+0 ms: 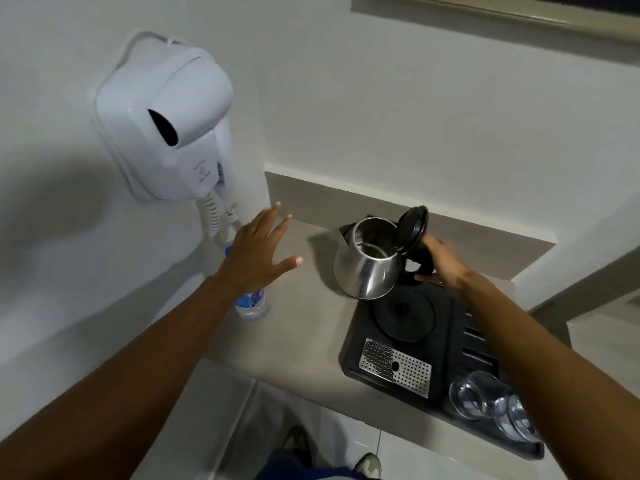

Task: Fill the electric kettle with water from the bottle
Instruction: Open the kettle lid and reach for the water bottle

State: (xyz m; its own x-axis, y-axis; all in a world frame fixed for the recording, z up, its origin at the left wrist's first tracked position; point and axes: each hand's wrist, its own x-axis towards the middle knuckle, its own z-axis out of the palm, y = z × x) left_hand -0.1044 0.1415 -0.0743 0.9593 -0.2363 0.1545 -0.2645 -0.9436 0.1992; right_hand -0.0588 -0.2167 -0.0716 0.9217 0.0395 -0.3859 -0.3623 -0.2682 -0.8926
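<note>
Head view: one steel kettle (367, 268), lid (412, 230) flipped open and standing up at the handle side, body tilted toward the left and lifted off its round black base (405, 315); inside looks bare metal, shiny bottom, cannot tell if any water is in it. Right hand (445, 263) is closed round the kettle's black handle, fingers wrapped, holding it above the back of the black tray (353, 362). Tray sits on the grey counter (304, 337) and carries the base, one perforated metal drip grate (394, 367) and two clear glasses (485, 400) at its near right corner, lying tipped, nothing visible in them. One small plastic bottle (251, 304), blue label, blue cap on, stands upright on the counter left of the tray, near the wall; mostly hidden under the left wrist, fill level cannot be told. Left hand (259, 251) hovers above the bottle, palm down, fingers spread wide, gripping nothing. One white hairdryer (166, 123) hangs on the wall at left, coiled cord dropping behind the bottle. Two shoes (367, 465) show on the tiled floor below.
</note>
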